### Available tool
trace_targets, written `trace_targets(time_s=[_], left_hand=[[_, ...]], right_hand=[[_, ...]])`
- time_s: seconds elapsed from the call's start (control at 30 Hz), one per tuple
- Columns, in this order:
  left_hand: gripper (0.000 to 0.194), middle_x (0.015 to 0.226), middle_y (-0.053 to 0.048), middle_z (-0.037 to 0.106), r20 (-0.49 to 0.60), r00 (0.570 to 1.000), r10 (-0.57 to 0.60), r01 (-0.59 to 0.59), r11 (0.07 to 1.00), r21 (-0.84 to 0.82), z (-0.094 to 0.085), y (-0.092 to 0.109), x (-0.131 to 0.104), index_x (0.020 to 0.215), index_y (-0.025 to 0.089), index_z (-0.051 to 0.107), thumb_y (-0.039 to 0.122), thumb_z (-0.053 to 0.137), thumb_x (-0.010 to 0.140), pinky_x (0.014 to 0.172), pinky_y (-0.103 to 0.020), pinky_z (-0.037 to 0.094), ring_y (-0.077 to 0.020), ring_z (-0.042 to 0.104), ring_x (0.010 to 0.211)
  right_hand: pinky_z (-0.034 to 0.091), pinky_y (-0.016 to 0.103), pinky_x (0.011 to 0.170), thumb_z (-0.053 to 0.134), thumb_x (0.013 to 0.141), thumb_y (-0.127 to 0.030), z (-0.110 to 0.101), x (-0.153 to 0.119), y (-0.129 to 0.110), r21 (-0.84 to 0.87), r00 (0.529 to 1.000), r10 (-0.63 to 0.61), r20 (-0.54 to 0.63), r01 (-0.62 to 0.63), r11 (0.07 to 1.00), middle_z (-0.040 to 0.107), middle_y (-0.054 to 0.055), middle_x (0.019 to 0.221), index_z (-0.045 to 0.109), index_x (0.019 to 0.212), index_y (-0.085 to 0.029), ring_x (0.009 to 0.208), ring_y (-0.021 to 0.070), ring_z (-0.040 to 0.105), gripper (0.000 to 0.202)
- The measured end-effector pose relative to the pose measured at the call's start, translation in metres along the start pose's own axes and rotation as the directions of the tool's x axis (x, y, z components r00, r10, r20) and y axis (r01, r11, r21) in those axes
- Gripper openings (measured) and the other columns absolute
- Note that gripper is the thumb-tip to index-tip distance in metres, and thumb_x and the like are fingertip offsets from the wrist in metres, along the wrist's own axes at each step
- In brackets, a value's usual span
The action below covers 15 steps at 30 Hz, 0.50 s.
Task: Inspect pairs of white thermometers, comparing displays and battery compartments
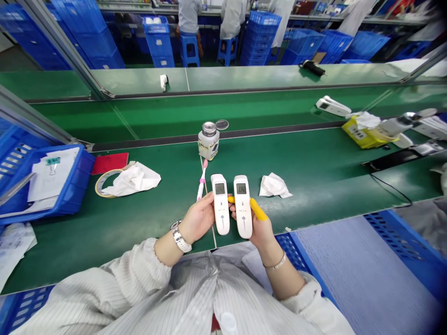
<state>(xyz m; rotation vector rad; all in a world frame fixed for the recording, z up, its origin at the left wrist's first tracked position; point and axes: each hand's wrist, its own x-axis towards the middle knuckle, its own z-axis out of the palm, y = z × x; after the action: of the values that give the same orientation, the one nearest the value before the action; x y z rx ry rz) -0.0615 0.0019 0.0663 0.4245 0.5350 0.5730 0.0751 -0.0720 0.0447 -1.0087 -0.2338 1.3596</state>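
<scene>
Left hand (199,217) is gripping one white device (221,218), right hand (260,229) is gripping its twin (243,221) alongside; screens (220,188) facing up, likely for side-by-side reading. Toothbrush (201,182) is lying just beyond left hand, tissue (274,185) beyond right, probably for easy reach.

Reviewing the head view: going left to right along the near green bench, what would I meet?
Blue basket → red pad → toothbrush → left thermometer → right thermometer → right-hand tissue → yellow box.
</scene>
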Motion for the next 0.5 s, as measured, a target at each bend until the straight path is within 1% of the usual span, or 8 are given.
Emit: trace_targets(time_s=[0.17, 0.3, 0.5], left_hand=[[0.035, 0.103, -0.016, 0.063, 0.053, 0.998, -0.045, 0.045, 0.999, -0.005, 0.0003, 0.0002, -0.0005, 0.106, 0.008, 0.060, 0.033, 0.045, 0.087, 0.088, -0.046, 0.044, -0.0263, 0.061, 0.089], [0.036, 0.099, -0.017, 0.064, 0.064, 0.997, -0.037, 0.037, 0.999, 0.002, -0.0007, 0.0002, -0.0006, 0.107, 0.007, 0.060, 0.033, 0.045, 0.087, 0.090, -0.046, 0.043, -0.0263, 0.060, 0.090], [0.039, 0.096, -0.017, 0.064, 0.089, 0.995, -0.052, 0.050, 0.999, 0.019, 0.0014, 0.0013, -0.0008, 0.106, 0.006, 0.060, 0.036, 0.046, 0.086, 0.091, -0.044, 0.043, -0.0263, 0.060, 0.090]], right_hand=[[0.053, 0.029, 0.068, 0.063, 0.071, -0.049, -0.0011, -0.0018, -0.0004, -0.014, 0.999, -0.016, 0.034, 0.016, 1.000, 0.071, 0.006, 0.078, 0.070, 0.089, -0.018, 0.071, 0.0185, 0.065, 0.037], [0.053, 0.027, 0.065, 0.061, 0.071, -0.050, -0.0007, -0.0025, -0.0014, -0.022, 0.999, -0.007, 0.048, 0.009, 1.000, 0.070, 0.005, 0.078, 0.070, 0.089, -0.018, 0.071, 0.0180, 0.064, 0.038], [0.052, 0.028, 0.067, 0.057, 0.073, -0.052, -0.0016, -0.0016, -0.0008, -0.039, 0.998, 0.007, 0.059, -0.005, 0.999, 0.070, 0.006, 0.077, 0.069, 0.090, -0.018, 0.072, 0.0178, 0.063, 0.040]])
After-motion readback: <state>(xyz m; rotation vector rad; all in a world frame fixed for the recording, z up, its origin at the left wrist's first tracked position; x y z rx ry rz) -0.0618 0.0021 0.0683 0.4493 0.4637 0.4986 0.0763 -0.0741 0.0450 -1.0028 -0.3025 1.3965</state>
